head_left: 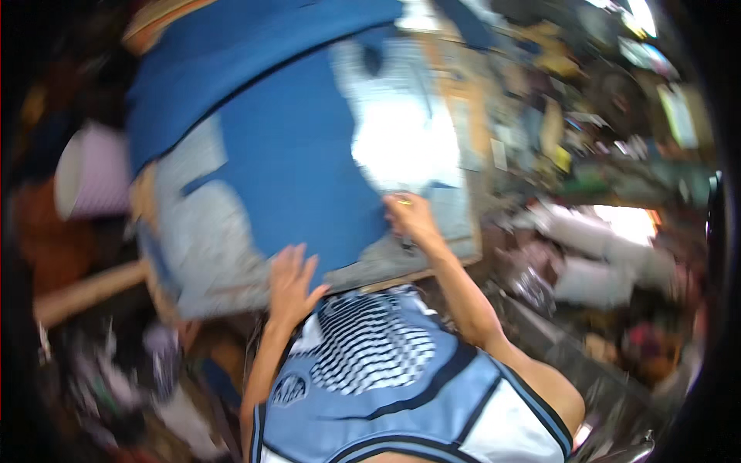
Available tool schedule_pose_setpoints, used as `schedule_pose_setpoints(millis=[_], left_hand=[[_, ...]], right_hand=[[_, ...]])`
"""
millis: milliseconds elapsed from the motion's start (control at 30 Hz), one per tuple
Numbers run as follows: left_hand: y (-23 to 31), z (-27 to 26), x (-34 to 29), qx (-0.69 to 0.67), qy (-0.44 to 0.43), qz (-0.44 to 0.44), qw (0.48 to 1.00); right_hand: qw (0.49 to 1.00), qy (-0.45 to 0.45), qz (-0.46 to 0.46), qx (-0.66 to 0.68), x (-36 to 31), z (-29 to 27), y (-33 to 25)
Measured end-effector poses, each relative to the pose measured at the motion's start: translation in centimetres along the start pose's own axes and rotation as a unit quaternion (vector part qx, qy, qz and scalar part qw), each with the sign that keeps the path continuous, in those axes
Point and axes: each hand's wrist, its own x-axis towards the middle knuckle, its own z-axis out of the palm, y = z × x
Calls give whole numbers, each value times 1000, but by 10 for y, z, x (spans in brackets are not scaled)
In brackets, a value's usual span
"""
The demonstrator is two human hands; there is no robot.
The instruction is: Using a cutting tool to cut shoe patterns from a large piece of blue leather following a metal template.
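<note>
A blue sheet of cloth-like material [301, 147] with a curved, cut-looking outline lies flat across the worktable [208, 231]. At its near left edge rests my left hand [290, 284], fingers spread and lying on the sheet and the tabletop. My right hand [409, 216], with a ring on one finger, is curled closed at the sheet's right edge. Something small and dark shows beneath it, too blurred to name. A larger blue piece [255, 58] lies across the far side of the table, partly over the sheet, its edge making a dark line.
The table's wooden edge [472, 147] is worn, and strong glare covers its right side. To the left stands a pale purple round container [96, 171]. Pale rolls [594, 255] and blurred clutter fill the right. More clutter, including plastic bags [162, 355], sits at lower left.
</note>
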Motion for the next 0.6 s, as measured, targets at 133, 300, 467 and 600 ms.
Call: schedule_pose_setpoints(millis=[133, 300, 467, 600], left_hand=[[-13, 16, -15, 51, 39, 20, 998], [-1, 19, -11, 70, 42, 28, 996], [6, 18, -4, 90, 21, 17, 996], [8, 15, -7, 91, 13, 14, 996]], right_hand=[[908, 234, -214, -273, 62, -80, 14], [855, 372, -92, -350, 134, -225, -1], [869, 350, -71, -343, 184, -277, 5], [953, 278, 9, -125, 191, -310, 3]])
